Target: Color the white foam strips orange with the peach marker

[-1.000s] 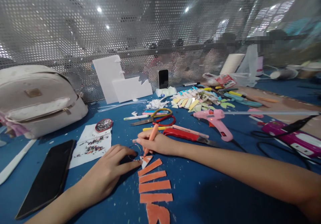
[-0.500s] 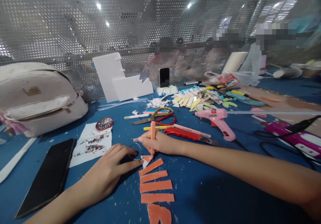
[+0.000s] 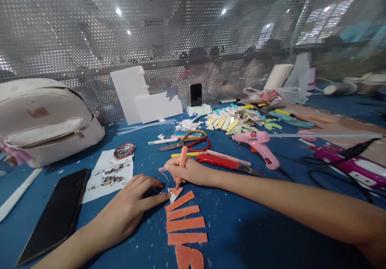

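My right hand [image 3: 188, 170] grips an orange marker [image 3: 182, 162] nearly upright, its tip on a small triangular piece [image 3: 174, 192], part orange and part white. My left hand [image 3: 137, 198] lies on the blue table with its thumb stretched out to the left edge of that piece, pressing on it, and its other fingers loosely bent. A thin wire-like loop [image 3: 168, 177] shows between the two hands; its lower part is hidden. Below the piece lie several orange strips [image 3: 185, 223] in a column, with a larger orange cutout [image 3: 189, 257] at the bottom edge.
Scissors [image 3: 181, 143], a red-handled knife [image 3: 217, 161] and a pink glue gun [image 3: 256, 140] lie beyond my right hand. Left are a black phone [image 3: 54, 216], paper with glitter bits [image 3: 101, 168] and a backpack [image 3: 48, 124]. A pile of coloured cutouts [image 3: 232, 120] lies behind, near white boards [image 3: 157, 107].
The marker has tilted slightly and its tip has shifted a little left on the triangular piece. My left hand stays in place. The whole view has shifted slightly.
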Tool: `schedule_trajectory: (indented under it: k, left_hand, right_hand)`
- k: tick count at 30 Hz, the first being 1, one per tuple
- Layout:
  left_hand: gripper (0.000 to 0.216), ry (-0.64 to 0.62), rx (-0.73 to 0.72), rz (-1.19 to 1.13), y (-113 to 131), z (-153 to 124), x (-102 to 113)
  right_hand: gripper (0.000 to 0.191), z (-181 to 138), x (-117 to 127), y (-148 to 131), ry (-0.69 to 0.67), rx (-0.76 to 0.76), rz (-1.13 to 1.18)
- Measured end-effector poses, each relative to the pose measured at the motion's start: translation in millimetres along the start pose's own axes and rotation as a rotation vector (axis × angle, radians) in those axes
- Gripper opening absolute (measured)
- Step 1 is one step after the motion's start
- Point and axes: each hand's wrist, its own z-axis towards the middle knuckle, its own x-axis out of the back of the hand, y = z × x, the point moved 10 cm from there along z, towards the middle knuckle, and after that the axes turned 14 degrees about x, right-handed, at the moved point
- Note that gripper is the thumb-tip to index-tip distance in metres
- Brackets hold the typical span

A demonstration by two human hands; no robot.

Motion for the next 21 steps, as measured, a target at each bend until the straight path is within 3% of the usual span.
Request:
schedule_trajectory:
  k: [21]
  left_hand:
    - [0.05, 0.015, 0.003, -0.007, 1.0, 0.5, 2.9]
  right_hand:
    - [0.052, -0.3, 2.1, 7.0, 0.019, 0.003, 0.003]
